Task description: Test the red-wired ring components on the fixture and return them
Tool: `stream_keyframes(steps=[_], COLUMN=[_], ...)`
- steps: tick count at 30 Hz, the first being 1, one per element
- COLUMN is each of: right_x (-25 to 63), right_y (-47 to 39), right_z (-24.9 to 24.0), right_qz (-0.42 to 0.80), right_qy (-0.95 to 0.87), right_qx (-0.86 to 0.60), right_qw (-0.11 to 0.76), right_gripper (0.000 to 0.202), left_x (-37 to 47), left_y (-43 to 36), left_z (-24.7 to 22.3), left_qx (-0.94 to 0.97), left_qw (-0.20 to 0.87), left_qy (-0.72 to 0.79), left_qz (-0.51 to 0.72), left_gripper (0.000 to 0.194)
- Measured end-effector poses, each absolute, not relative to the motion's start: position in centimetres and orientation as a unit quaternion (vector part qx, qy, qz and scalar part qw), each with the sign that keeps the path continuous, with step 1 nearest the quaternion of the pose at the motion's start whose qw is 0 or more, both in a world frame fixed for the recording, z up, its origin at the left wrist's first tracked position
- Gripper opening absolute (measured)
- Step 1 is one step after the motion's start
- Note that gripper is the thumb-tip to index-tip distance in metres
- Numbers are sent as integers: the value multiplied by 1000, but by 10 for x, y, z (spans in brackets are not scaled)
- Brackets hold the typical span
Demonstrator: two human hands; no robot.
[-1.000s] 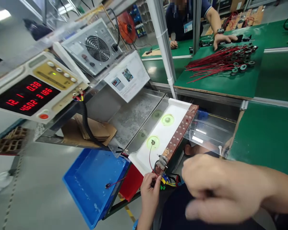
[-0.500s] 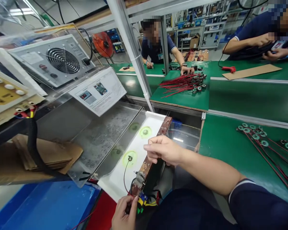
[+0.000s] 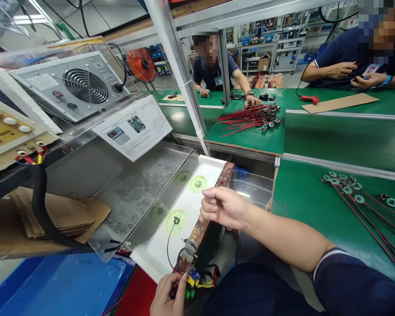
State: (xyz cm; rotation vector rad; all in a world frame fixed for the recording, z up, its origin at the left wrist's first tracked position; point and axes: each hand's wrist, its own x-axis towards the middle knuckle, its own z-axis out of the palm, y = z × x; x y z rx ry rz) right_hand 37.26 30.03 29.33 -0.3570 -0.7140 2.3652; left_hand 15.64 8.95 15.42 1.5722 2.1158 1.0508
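Observation:
My left hand (image 3: 170, 293), at the bottom, pinches a thin wire (image 3: 168, 250) beside the fixture's near end. The wire runs up to a small round part (image 3: 176, 220) lying on a yellow-green disc (image 3: 184, 219) set in a white board (image 3: 158, 250). My right hand (image 3: 224, 208) is curled closed over the brown strip (image 3: 202, 226) at the board's right edge; whatever its fingers hold, if anything, is hidden. A second yellow-green disc (image 3: 198, 184) lies farther back. Yellow, blue and green terminals (image 3: 192, 278) sit just right of my left fingertips.
Clear plastic sheet (image 3: 145, 184) borders the board's left. Wired round parts (image 3: 347, 188) lie on the green bench (image 3: 303, 210) at right. Two co-workers sit opposite, one with a hand (image 3: 253, 101) at a red-wire bundle (image 3: 240, 116). A blue bin (image 3: 59, 285) stands lower left.
My right hand's fingers have curled in, with the thumb drawn closer. My left hand keeps the wire pinched. The co-worker at upper right has lowered a hand.

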Motion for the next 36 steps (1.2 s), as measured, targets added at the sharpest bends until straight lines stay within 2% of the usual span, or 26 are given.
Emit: stream_keyframes(steps=[36], right_x=[367], right_y=[299], right_z=[293], right_qz=[887], right_qy=[-251], right_qx=[-160], right_qw=[353], right_gripper=[36], left_x=[164], left_y=[91], left_z=[160], left_qx=[535], left_qw=[163], left_qy=[741], left_qz=[371], left_gripper=[34])
